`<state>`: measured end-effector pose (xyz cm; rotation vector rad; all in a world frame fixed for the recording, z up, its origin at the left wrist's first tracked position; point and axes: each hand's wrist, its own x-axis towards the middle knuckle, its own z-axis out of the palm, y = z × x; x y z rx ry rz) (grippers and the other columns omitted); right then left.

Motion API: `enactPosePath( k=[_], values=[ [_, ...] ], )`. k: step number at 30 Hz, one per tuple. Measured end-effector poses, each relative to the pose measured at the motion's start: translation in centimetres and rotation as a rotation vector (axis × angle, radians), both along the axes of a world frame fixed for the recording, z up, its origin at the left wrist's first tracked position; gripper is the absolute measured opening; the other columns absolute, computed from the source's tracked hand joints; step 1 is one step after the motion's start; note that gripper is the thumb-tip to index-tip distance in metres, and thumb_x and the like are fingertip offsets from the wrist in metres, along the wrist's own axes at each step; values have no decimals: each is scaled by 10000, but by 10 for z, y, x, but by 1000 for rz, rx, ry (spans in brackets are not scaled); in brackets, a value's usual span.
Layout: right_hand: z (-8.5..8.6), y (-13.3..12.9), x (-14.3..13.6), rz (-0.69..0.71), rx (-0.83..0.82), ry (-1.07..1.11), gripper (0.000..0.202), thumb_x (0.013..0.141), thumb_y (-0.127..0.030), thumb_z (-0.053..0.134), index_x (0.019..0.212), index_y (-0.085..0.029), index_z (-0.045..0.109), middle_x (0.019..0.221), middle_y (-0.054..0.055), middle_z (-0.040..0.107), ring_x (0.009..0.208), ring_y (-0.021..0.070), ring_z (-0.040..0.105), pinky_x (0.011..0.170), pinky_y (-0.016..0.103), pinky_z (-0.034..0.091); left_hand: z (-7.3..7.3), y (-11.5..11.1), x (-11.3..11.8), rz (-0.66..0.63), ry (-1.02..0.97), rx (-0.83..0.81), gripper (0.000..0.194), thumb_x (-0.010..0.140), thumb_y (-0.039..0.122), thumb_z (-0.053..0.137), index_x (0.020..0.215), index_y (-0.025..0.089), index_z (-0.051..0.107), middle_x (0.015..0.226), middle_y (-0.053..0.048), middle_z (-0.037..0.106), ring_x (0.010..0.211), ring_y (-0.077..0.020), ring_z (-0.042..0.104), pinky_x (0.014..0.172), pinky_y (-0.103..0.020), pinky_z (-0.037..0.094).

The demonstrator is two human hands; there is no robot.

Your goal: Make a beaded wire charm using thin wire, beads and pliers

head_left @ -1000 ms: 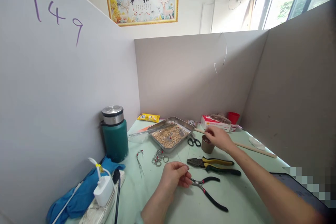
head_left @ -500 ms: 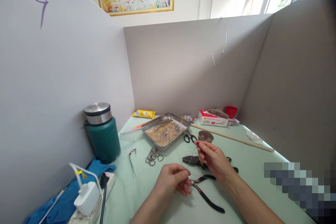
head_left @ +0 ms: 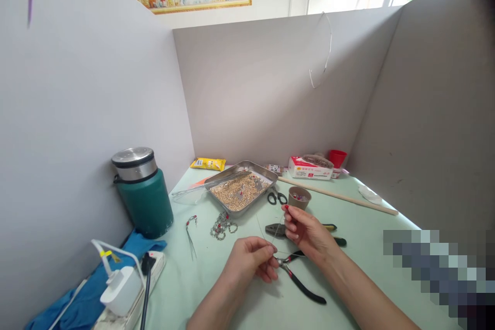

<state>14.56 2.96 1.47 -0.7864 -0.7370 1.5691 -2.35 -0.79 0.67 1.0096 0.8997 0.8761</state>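
Note:
My left hand (head_left: 255, 258) is closed, pinching thin wire (head_left: 277, 229) between thumb and forefinger. My right hand (head_left: 307, 232), a little higher and to the right, pinches a small red bead (head_left: 286, 208). The fine wire runs between the two hands, with loose strands sticking out. Just under the hands lie jewellery pliers (head_left: 307, 287) with black handles, their jaws partly hidden by my left fingers. Behind the right hand are larger combination pliers (head_left: 274, 230), partly covered. A small brown cup (head_left: 299, 200) of coloured beads stands beyond the right fingertips.
A metal tray (head_left: 235, 212) of gold beads sits behind, with wires across it. Scissors (head_left: 277, 198), a chain (head_left: 222, 226) and beaded wires (head_left: 190, 237) lie nearby. A green flask (head_left: 145, 201) and power strip (head_left: 154, 268) stand left; a wooden stick (head_left: 340, 196) lies right.
The camera view has shifted slightly, so everything sits a little higher and further left. Both hands keep their pinches, with the bead and wire held almost the same way.

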Motion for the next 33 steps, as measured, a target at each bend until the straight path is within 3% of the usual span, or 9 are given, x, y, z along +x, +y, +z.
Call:
enactPosePath(
  k=[19,26,29,33],
  values=[
    [-4,0,0,19,5,-22,184,692,-309,670,794,-158,649,651,-23,467,493,47,358,407,177,234,-1,0,0,-11,31,-4,269,665,340,633,756,89,597,614,-64,625,452,-121,566,427,-210,398],
    [7,-6,-1,-107,188,-441,261,685,-389,646,768,-142,649,519,-44,411,473,70,322,439,218,226,2,1,1,29,31,-9,337,632,386,663,783,89,612,635,-65,624,487,-126,570,434,-218,406],
    [14,-11,1,-50,286,-600,253,712,-386,616,785,-147,656,515,-42,417,492,81,333,476,234,260,1,1,1,48,9,22,377,633,396,663,825,75,627,697,-90,633,564,-152,597,455,-230,434],
    [18,-16,2,6,325,-650,284,769,-408,546,851,-157,650,606,-16,473,524,90,351,503,245,285,2,1,-2,106,-67,52,391,661,330,659,933,52,616,728,-102,637,615,-165,616,545,-260,472]
  ],
)
